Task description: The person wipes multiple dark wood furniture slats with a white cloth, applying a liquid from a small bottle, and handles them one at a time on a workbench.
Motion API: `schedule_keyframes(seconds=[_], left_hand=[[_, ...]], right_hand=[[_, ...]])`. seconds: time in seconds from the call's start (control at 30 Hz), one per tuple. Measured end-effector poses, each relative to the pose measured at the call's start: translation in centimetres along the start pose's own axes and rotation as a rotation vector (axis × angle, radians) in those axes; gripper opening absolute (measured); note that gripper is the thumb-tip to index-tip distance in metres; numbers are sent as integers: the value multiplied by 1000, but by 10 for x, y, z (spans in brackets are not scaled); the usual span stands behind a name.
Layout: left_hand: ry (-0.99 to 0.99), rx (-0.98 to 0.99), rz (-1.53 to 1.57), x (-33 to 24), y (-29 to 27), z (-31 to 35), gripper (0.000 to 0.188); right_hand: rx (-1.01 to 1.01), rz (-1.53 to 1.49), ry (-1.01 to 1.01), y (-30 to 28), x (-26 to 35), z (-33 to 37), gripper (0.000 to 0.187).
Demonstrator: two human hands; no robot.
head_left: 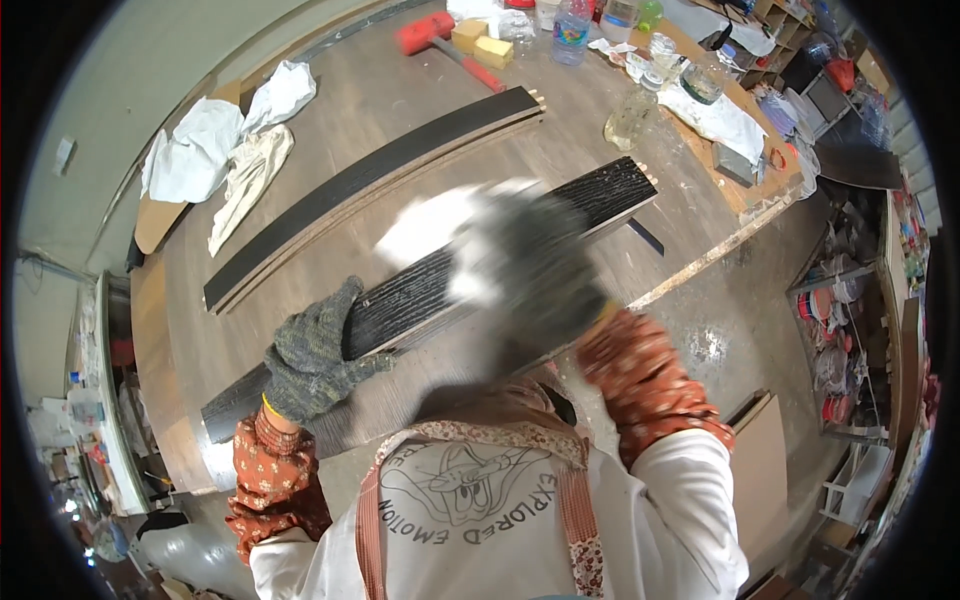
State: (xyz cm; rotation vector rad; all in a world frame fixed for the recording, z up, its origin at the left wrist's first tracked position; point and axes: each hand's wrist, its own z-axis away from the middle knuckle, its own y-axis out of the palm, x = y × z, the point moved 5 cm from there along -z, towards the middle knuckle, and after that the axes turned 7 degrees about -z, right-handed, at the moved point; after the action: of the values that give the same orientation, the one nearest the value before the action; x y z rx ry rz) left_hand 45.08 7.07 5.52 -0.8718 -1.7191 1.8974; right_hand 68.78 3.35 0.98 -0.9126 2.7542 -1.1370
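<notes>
A long black board point(405, 305) with grooved wood grain lies slantwise across the table in front of me, pale dowels standing out of its far right end. My left hand point(315, 355), in a dark grey knit glove, is closed around the board toward its left end. Over the board's right half, my right hand point(540, 265) is smeared by motion. A white cloth point(425, 222) is bunched in and beside that gloved hand, spreading over the board's far edge. Behind lies a second black board point(370, 180), roughly parallel, also with dowels at its right end.
White rags point(195, 150) and a beige cloth point(250, 175) lie at the back left. A red mallet point(425, 33), yellow sponges point(492, 51), a plastic bottle point(572, 35) and a jar point(630, 120) stand along the far side. A small dark strip point(647, 238) rests near the table's right edge.
</notes>
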Motion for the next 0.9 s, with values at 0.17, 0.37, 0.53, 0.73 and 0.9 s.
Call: schedule_keyframes(seconds=[0.17, 0.37, 0.53, 0.73, 0.9], left_hand=[[-5, -19, -27, 0, 3, -7, 85], [23, -169, 99, -3, -11, -1, 101], [241, -611, 515, -73, -41, -37, 97], [223, -737, -244, -136, 26, -94, 62], [83, -750, -149, -141, 31, -87, 33]], right_hand=[[186, 653, 474, -133, -171, 71, 40], [-309, 165, 740, -182, -158, 47, 43], [-143, -150, 386, -129, -53, -29, 75], [424, -500, 510, -83, -24, -38, 95], [444, -643, 263, -63, -76, -17, 73]])
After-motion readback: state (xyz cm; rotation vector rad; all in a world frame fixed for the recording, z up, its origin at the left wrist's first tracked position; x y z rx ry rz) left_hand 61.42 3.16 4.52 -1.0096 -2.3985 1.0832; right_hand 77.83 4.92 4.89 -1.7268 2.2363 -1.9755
